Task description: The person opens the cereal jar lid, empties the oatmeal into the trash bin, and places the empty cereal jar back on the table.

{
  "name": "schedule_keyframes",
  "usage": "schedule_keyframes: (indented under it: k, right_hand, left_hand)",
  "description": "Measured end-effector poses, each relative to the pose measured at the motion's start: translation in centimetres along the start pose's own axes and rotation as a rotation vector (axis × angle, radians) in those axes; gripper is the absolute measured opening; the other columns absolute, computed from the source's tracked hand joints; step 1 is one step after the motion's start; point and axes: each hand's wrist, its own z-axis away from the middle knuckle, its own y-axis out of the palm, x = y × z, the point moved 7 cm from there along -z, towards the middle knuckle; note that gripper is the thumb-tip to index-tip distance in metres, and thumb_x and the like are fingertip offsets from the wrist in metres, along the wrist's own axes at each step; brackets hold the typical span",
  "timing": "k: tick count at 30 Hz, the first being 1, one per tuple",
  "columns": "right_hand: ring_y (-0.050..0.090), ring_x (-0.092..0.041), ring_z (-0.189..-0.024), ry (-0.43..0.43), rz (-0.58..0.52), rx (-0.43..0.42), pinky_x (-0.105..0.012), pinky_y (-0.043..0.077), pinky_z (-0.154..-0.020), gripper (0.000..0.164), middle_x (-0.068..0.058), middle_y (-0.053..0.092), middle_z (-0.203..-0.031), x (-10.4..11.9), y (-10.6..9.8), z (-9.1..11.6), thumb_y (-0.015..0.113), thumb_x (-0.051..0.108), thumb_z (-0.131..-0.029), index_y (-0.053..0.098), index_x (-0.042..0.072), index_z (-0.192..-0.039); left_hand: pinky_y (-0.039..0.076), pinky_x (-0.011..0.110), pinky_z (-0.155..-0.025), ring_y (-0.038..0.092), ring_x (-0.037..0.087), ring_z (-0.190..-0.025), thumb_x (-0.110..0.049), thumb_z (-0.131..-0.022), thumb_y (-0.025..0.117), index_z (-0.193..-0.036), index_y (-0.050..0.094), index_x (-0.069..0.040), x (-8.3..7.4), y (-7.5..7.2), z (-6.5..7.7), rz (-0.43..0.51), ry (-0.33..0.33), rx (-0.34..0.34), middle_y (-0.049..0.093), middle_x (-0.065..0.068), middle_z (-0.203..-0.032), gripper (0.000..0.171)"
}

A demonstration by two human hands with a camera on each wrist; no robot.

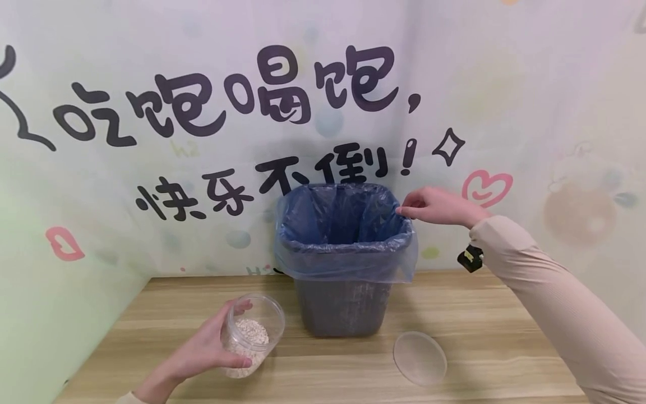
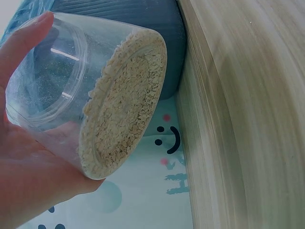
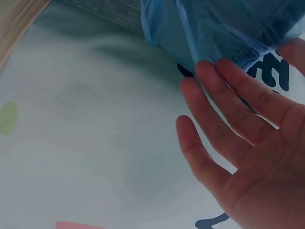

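Note:
My left hand (image 1: 204, 348) grips a clear plastic jar (image 1: 254, 336), thumb on one side and fingers round the other. The jar is tilted, its mouth uncovered, with rolled oats (image 2: 126, 102) in its bottom part. Behind it stands a grey trash bin (image 1: 343, 308), lined with a blue plastic bag (image 1: 348, 264) folded over the rim. My right hand (image 1: 439, 205) is at the bin's right rim. In the right wrist view its fingers (image 3: 228, 102) are extended and slightly spread, with tips right at the bag.
A round translucent lid (image 1: 420, 359) lies on the wooden table (image 1: 323, 376), right of and in front of the bin. Close behind the bin is a printed wall covering (image 1: 227, 140) with black characters. A small black object (image 1: 470, 259) shows under my right wrist.

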Motion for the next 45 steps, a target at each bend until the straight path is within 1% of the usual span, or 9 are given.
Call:
schedule_keyframes:
  k: [5,11,15,19,23,29,34,41,45]
  right_hand:
    - [0.057,-0.017,-0.073,0.015,-0.059,0.035,-0.034,0.047,-0.07,0.025,0.001,0.066,-0.079,-0.2,0.2,-0.3,0.059,0.025,-0.097,0.072,0.005,-0.093]
    - [0.061,-0.019,-0.081,0.042,-0.188,0.075,-0.039,0.054,-0.078,0.027,-0.003,0.067,-0.085,-0.3,0.6,-0.5,0.058,0.021,-0.096,0.07,-0.002,-0.101]
    - [0.061,-0.022,-0.083,0.042,-0.221,0.089,-0.043,0.054,-0.08,0.026,-0.004,0.067,-0.086,-0.4,0.8,-0.7,0.057,0.018,-0.097,0.07,-0.004,-0.102]
    - [0.061,-0.021,-0.081,0.019,-0.196,0.089,-0.04,0.054,-0.077,0.024,-0.003,0.067,-0.084,-0.2,0.8,-0.7,0.057,0.017,-0.097,0.07,-0.003,-0.099]
    - [0.062,-0.024,-0.081,-0.005,-0.176,0.096,-0.038,0.054,-0.075,0.023,-0.002,0.067,-0.083,-0.2,0.8,-0.7,0.058,0.018,-0.097,0.07,-0.001,-0.098]
    - [0.061,-0.02,-0.079,-0.017,-0.172,0.102,-0.037,0.055,-0.075,0.023,-0.002,0.066,-0.084,-0.3,0.7,-0.7,0.058,0.019,-0.097,0.07,-0.001,-0.099]
    - [0.06,-0.017,-0.077,-0.029,-0.154,0.108,-0.038,0.054,-0.075,0.022,-0.001,0.066,-0.082,-0.3,0.7,-0.8,0.057,0.019,-0.097,0.07,0.0,-0.097]
    - [0.058,-0.017,-0.074,-0.032,-0.124,0.102,-0.036,0.05,-0.072,0.023,-0.001,0.061,-0.076,-0.3,0.8,-0.7,0.057,0.021,-0.098,0.07,0.004,-0.093]
    - [0.059,-0.016,-0.075,-0.034,-0.13,0.091,-0.035,0.049,-0.073,0.022,0.0,0.064,-0.078,-0.2,0.8,-0.6,0.057,0.021,-0.098,0.07,0.004,-0.093]
  left_hand:
    - [0.039,0.024,-0.094,0.047,0.03,-0.117,-0.015,-0.064,0.089,-0.139,0.038,0.001,-0.1,-0.2,0.1,-0.032,0.008,-0.01,0.044,0.027,-0.136,0.092]
    - [0.042,0.027,-0.091,0.047,0.038,-0.115,-0.016,-0.062,0.09,-0.138,0.038,0.002,-0.5,-1.3,0.1,-0.104,0.016,-0.046,0.046,0.026,-0.135,0.093]
    - [0.041,0.026,-0.092,0.047,0.039,-0.116,-0.017,-0.062,0.09,-0.137,0.039,0.004,-0.8,-1.8,-0.3,-0.111,0.017,-0.051,0.047,0.026,-0.135,0.093]
    - [0.041,0.025,-0.092,0.046,0.04,-0.116,-0.014,-0.062,0.09,-0.139,0.037,0.003,-1.7,-2.6,-0.8,-0.081,0.029,-0.05,0.044,0.029,-0.136,0.095]
    - [0.042,0.025,-0.089,0.046,0.041,-0.113,-0.012,-0.062,0.09,-0.14,0.036,-0.001,-2.6,-3.8,-0.8,-0.093,0.041,-0.064,0.042,0.028,-0.136,0.096]
    - [0.044,0.025,-0.086,0.052,0.025,-0.107,-0.013,-0.06,0.09,-0.14,0.037,-0.003,-3.2,-5.2,-0.5,-0.166,0.044,-0.08,0.046,0.025,-0.133,0.097]
    - [0.043,0.023,-0.086,0.053,0.015,-0.105,-0.015,-0.057,0.091,-0.139,0.038,0.0,-3.4,-5.8,-0.3,-0.24,0.08,-0.081,0.051,0.022,-0.13,0.099]
    - [0.046,0.024,-0.084,0.053,0.023,-0.104,-0.02,-0.056,0.093,-0.135,0.041,0.002,-4.9,-7.1,-1.2,-0.373,0.094,-0.11,0.053,0.018,-0.129,0.098]
    - [0.044,0.024,-0.087,0.053,0.027,-0.107,-0.025,-0.058,0.093,-0.136,0.041,-0.002,-5.8,-7.7,-1.7,-0.426,0.059,-0.127,0.053,0.014,-0.131,0.096]
